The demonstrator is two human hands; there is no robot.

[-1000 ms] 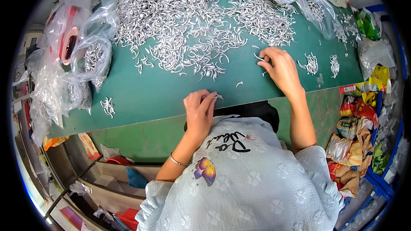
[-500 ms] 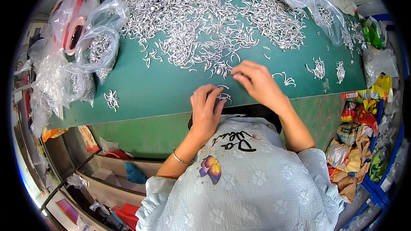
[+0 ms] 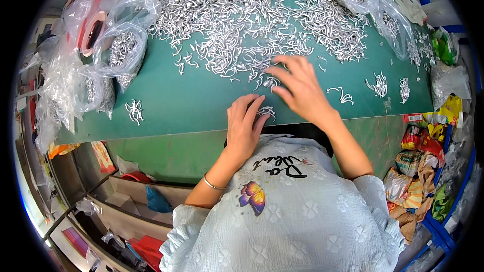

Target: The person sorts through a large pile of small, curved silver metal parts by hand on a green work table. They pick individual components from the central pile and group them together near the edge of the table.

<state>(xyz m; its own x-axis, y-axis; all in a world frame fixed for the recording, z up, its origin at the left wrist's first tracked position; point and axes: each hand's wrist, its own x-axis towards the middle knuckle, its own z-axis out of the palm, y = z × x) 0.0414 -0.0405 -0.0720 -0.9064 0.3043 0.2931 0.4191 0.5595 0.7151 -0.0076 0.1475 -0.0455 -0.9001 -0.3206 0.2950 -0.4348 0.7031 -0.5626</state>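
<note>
Small curved silver metal pieces (image 3: 222, 53) lie in a wide heap on the green tabletop (image 3: 186, 100). My left hand (image 3: 243, 126) rests near the front edge, fingers bent and thumb apart, beside a little group of these pieces (image 3: 267, 113). Whether its fingertips touch any of them I cannot tell. My right hand (image 3: 306, 93) reaches to the near edge of the heap with fingers and thumb spread. A few loose curved pieces (image 3: 271, 81) lie in the gap under its fingers, and none is visibly gripped.
Small separate clusters lie at the left (image 3: 134, 111) and right (image 3: 378, 85). Clear plastic bags of pieces (image 3: 123, 53) stand at the left, with another bag (image 3: 393, 25) at the far right. Below the table are a wooden shelf (image 3: 131, 191) and colourful packets (image 3: 403, 186).
My right hand has moved onto loose pieces at the heap's near edge, and its fingers have spread wider. My left hand stays beside its small group. The view has shifted slightly.
</note>
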